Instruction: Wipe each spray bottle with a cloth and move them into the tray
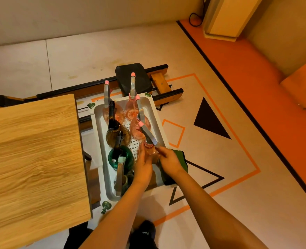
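Seen from above, a person's left hand (143, 164) and right hand (168, 159) together grip a clear pink plastic spray bottle (149, 148), holding it over the near right part of a long white plastic tray (156, 112). The right hand also clutches a dark green cloth (180, 159) against the bottle. The tray holds three more pink bottles, an amber one (117, 135) and a teal one (120, 156), beside a light wooden bench (31, 150).
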`<state>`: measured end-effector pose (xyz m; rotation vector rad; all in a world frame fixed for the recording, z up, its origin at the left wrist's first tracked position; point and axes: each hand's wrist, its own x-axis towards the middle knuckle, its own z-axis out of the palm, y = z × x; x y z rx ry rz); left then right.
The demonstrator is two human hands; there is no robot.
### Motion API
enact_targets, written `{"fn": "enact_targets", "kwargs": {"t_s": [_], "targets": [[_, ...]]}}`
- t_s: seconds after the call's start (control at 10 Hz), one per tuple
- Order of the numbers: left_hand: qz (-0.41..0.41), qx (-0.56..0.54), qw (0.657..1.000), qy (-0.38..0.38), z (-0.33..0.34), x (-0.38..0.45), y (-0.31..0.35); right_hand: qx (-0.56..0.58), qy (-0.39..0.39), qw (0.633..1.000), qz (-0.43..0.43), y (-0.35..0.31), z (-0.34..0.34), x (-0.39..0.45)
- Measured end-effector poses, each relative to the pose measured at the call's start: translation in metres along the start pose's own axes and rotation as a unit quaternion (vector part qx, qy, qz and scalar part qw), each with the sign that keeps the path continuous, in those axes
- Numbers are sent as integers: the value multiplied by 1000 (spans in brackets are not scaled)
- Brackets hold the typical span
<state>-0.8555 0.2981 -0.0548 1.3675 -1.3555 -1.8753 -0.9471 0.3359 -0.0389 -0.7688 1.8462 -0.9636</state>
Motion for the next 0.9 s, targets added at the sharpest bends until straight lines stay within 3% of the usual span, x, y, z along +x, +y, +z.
{"fn": "enact_targets", "kwargs": {"t_s": [0.6,0.9], "targets": [[-11,72,997,8,-3,2,-2,48,0,999,8,-1,2,0],[9,100,995,13,0,-41,20,-117,130,984,12,-19,-11,-30]]}}
